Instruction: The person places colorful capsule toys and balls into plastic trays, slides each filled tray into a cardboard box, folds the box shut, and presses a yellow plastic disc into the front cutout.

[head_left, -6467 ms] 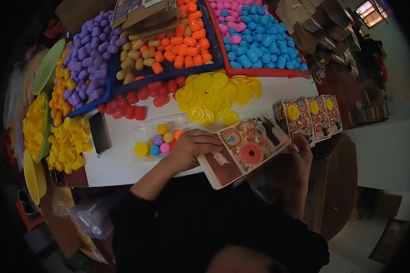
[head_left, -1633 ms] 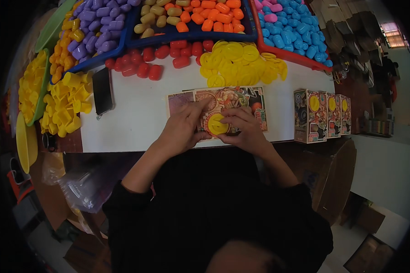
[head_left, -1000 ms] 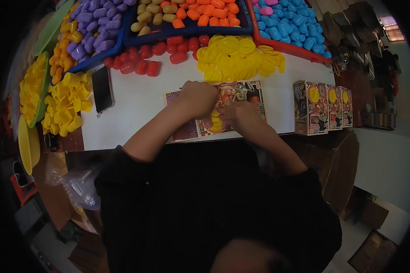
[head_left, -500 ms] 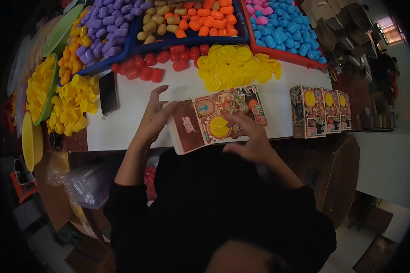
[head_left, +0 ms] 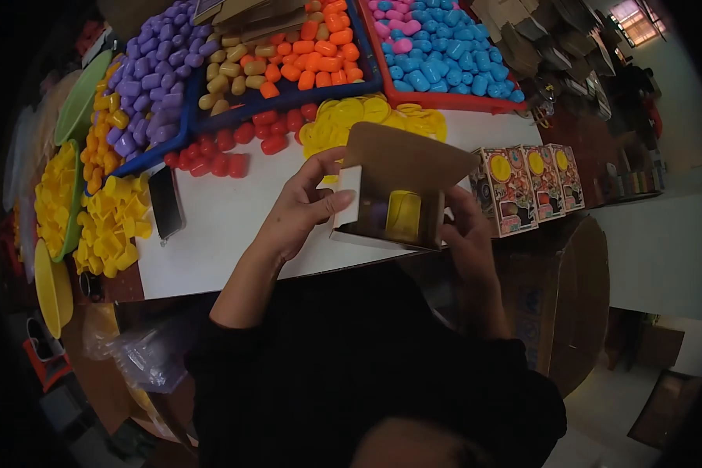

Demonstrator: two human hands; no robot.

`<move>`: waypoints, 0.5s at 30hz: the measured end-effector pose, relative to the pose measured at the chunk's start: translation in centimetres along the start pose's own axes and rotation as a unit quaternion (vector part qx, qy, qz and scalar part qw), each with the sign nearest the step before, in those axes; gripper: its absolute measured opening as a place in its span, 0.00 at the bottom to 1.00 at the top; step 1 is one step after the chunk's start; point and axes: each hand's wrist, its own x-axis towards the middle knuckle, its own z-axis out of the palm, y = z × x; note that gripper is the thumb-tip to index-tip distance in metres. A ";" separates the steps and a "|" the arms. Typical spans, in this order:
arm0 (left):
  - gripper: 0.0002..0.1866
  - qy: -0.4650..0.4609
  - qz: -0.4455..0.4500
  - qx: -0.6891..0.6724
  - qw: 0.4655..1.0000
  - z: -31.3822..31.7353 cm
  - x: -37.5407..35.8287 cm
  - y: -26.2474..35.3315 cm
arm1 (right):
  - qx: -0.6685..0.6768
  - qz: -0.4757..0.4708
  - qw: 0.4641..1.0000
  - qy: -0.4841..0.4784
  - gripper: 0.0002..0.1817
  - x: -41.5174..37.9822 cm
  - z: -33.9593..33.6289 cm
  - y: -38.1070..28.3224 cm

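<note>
A small cardboard box is held between my two hands just above the table's front edge, its opening toward me and its brown lid raised. Inside it a yellow plastic piece stands beside something purple, mostly in shadow. My left hand pinches the white side flap between thumb and fingers. Around the box's right side curls my right hand, some of its fingers hidden behind the cardboard. Close behind the box lies a heap of yellow discs, partly covered by the lid.
Three printed boxes stand in a row to the right. Red capsules, yellow plastic pieces and a phone lie on the left. A blue tray and a red tray of capsules line the back.
The box was lying printed side up under my hands; now it is turned with its opening toward me and its lid up. Both hands have closed on its sides. The camera view has shifted.
</note>
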 end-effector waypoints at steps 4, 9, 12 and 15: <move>0.27 -0.029 0.199 0.336 0.920 0.5 0.1 0.6 | -0.185 -0.040 0.982 0.007 0.30 0.2 1.4 0.5; 0.34 -0.220 0.319 0.539 0.748 -0.9 -1.0 3.7 | -0.556 -0.179 0.767 -0.265 0.39 0.4 1.1 -5.9; 0.38 -0.210 0.319 0.588 0.713 0.2 -1.3 3.6 | -0.632 -0.145 0.715 -0.262 0.38 0.0 2.7 -5.4; 0.37 -0.201 0.307 0.605 0.706 0.4 -0.9 3.5 | -0.614 -0.185 0.729 -0.238 0.36 0.2 3.0 -4.1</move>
